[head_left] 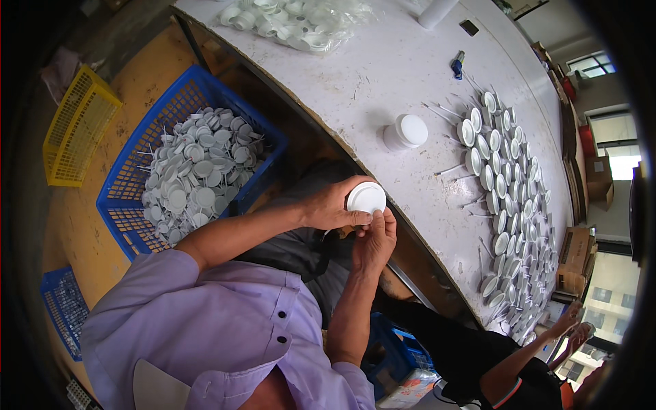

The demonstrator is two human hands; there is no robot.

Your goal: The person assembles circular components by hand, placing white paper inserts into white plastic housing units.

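A: Where's the white round piece (366, 198)?

B: In both hands, off the near edge of the bench (342, 89). Call the white cylinder (407, 132) our landmark: the piece is on the wearer's side of it, apart from it, pale face up.

A: And the fingers?

B: The left hand (336, 206) curls its fingers round the piece's left side, thumb at the near edge. The right hand (375, 238) pinches that same edge, thumb on top. What the fingers do underneath, I can't tell.

A: How would you handle it well?

B: I'd let the left hand steady it and the right do the fine work, both on the rim, pressing evenly so it doesn't tilt. Thumbs off the middle of the face, or it may smudge.

A: Anything to mind around it?

B: Right of the cylinder stand the rows of wired discs (502, 184); I'd keep cuffs off those leads. Beyond it, rightward, lies a blue-handled tool (458, 65); beyond and left, a clear bag of white parts (294, 26). Left of it, off the bench, sits a heaped blue basket (222, 98).
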